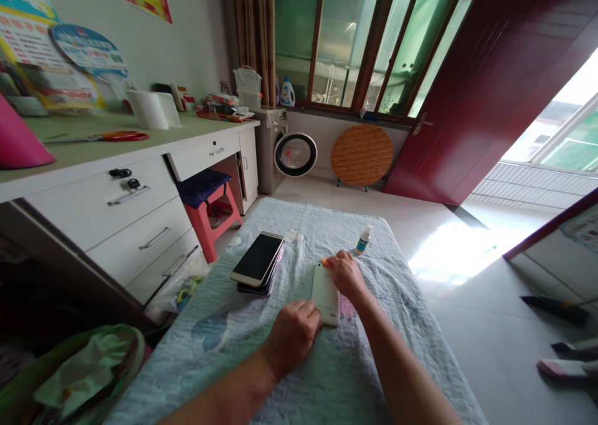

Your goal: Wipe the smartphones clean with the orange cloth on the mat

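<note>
A white smartphone lies back side up on the quilted cloth. My left hand is closed at its lower left edge, fingers curled against it. At the phone's upper end, my right hand pinches a small orange piece against its back; most of that piece is hidden under the fingers, so its kind does not show. To the left is a stack of smartphones, the top one with its dark screen up. A small spray bottle with a blue-green label stands just beyond my right hand.
The light blue quilted cloth covers the work surface. Left is a desk with scissors and a paper roll. A red stool stands beneath it. A bin sits lower left; a washing machine is behind.
</note>
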`<action>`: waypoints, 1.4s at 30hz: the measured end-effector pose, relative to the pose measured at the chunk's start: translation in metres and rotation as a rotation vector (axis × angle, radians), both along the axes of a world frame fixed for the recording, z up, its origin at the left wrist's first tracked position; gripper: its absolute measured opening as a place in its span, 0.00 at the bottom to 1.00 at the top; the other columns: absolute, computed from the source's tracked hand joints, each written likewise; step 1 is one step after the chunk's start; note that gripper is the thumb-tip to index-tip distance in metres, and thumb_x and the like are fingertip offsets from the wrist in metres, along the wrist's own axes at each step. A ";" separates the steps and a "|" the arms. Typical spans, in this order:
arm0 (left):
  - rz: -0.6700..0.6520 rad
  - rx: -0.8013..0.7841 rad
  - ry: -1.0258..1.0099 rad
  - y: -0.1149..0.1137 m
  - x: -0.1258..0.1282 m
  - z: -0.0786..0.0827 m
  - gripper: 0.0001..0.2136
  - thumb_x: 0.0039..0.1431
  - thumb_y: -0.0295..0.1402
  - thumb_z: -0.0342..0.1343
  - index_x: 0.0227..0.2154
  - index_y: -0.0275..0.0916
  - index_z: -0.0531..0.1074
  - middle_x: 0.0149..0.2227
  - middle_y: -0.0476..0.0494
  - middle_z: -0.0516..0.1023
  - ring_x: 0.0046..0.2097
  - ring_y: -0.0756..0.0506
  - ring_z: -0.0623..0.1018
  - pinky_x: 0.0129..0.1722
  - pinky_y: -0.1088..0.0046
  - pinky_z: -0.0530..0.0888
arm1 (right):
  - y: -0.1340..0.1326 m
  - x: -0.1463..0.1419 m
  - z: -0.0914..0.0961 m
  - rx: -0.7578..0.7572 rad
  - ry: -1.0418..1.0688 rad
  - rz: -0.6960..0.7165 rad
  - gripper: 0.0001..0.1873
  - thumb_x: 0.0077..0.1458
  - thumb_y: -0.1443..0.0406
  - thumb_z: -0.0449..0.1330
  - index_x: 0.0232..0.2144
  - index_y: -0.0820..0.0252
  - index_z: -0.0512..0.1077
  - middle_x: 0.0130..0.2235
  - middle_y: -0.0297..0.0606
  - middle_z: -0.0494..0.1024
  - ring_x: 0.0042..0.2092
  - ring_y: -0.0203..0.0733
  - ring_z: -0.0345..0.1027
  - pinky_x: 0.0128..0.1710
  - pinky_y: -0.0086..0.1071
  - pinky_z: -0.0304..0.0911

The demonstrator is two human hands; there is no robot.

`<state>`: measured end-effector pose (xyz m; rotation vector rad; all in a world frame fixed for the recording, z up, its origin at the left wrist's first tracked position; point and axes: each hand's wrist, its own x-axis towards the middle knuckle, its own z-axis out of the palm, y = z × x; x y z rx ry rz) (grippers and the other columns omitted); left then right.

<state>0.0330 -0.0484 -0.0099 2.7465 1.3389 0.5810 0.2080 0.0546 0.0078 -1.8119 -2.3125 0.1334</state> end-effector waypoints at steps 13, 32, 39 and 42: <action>-0.020 0.024 -0.045 0.001 -0.002 0.001 0.08 0.65 0.28 0.52 0.29 0.39 0.69 0.32 0.46 0.74 0.35 0.44 0.74 0.34 0.69 0.70 | -0.044 0.015 0.007 -0.013 -0.029 -0.051 0.15 0.63 0.71 0.48 0.31 0.60 0.74 0.36 0.41 0.72 0.39 0.41 0.62 0.37 0.30 0.53; -0.034 -0.019 -0.009 0.004 -0.004 0.000 0.06 0.64 0.27 0.54 0.30 0.39 0.70 0.33 0.46 0.75 0.36 0.43 0.74 0.35 0.68 0.70 | -0.034 0.000 0.004 0.058 -0.011 0.002 0.14 0.64 0.70 0.48 0.34 0.59 0.74 0.38 0.40 0.70 0.40 0.41 0.60 0.40 0.30 0.53; -0.034 0.004 -0.023 0.005 -0.004 -0.004 0.07 0.63 0.26 0.54 0.29 0.39 0.70 0.32 0.47 0.74 0.35 0.44 0.74 0.33 0.69 0.70 | -0.029 -0.017 0.000 0.059 -0.006 0.064 0.14 0.65 0.68 0.49 0.41 0.56 0.74 0.40 0.40 0.70 0.41 0.42 0.59 0.40 0.31 0.53; -0.033 0.010 -0.051 0.006 -0.004 -0.003 0.08 0.64 0.26 0.53 0.28 0.39 0.70 0.31 0.47 0.75 0.34 0.43 0.74 0.32 0.68 0.70 | -0.046 -0.019 0.003 0.039 0.043 0.163 0.14 0.66 0.65 0.50 0.44 0.52 0.75 0.39 0.39 0.70 0.42 0.42 0.60 0.40 0.30 0.54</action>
